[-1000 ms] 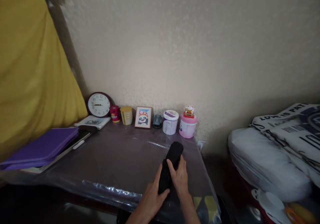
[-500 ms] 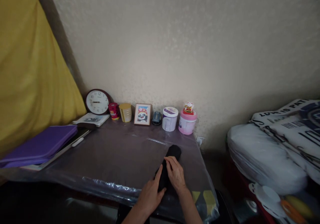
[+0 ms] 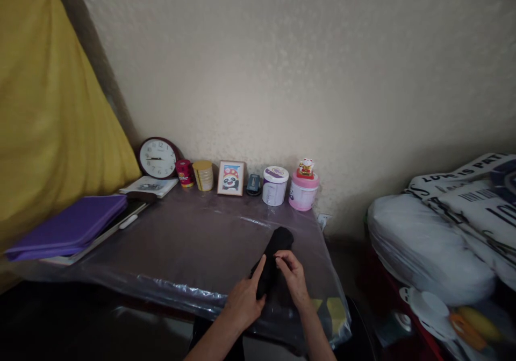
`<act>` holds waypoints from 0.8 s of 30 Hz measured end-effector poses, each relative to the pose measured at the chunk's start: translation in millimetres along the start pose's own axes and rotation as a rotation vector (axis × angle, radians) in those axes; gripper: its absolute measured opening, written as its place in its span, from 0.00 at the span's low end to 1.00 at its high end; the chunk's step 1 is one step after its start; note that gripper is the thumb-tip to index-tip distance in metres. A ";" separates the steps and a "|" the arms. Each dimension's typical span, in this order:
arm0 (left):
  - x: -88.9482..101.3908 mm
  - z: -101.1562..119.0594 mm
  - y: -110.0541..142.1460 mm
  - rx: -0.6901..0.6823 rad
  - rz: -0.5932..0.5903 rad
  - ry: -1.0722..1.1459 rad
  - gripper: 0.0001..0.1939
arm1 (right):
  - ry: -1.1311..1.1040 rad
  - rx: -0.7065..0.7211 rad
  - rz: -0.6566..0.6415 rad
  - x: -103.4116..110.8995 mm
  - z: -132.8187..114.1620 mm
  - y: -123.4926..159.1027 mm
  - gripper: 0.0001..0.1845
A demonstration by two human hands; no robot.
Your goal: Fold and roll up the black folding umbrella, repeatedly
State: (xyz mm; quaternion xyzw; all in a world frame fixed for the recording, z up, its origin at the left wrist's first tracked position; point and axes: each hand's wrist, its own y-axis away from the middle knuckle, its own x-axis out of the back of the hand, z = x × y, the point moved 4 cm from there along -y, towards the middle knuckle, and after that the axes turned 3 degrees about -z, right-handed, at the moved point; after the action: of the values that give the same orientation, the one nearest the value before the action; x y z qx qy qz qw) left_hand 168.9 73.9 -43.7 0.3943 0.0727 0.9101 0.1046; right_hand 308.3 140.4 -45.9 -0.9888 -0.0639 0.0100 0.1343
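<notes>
A long black bundle with a rounded far end, which looks like a folded umbrella [image 3: 280, 238], lies slantwise on the plastic-covered table near its right front. My left hand [image 3: 244, 302] grips its near part from the left, index finger stretched along the side and thumb near the lower end. On the right, my right hand [image 3: 295, 277] has thumb and index finger pinched together at the bundle's right edge. They seem to hold a small dark bit of it, perhaps a strap, too small to make out.
Along the wall stand a clock [image 3: 158, 158], a red can [image 3: 184, 173], a yellow-lidded tub [image 3: 203, 176], a panda picture frame [image 3: 231, 178], a white tub [image 3: 275, 187] and a pink tub [image 3: 303, 195] bearing a cat figurine [image 3: 306, 168]. A purple folder [image 3: 70, 226] lies left.
My right hand has moved slightly right, from lying on the black bundle to a pinch at its edge. My left hand keeps its grip. The view has shifted a little.
</notes>
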 end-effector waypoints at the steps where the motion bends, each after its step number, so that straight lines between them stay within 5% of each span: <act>1: 0.4 0.4 0.0 -0.013 0.009 -0.049 0.41 | -0.016 -0.021 -0.001 1.5 0.0 1.4 0.10; 16: -2.8 -0.4 -2.7 -0.126 -0.005 -0.230 0.36 | 0.012 -0.046 -0.175 14.5 -6.4 3.0 0.07; 24: -2.0 -0.2 -2.0 -0.131 -0.037 -0.270 0.36 | 0.007 0.055 -0.139 14.6 -42.4 -22.1 0.14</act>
State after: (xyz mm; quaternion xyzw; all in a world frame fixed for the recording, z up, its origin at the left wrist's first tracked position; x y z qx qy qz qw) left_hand 170.4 75.3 -45.7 0.5041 0.0059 0.8495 0.1557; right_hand 321.7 152.2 0.8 -0.9780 -0.1315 -0.0011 0.1620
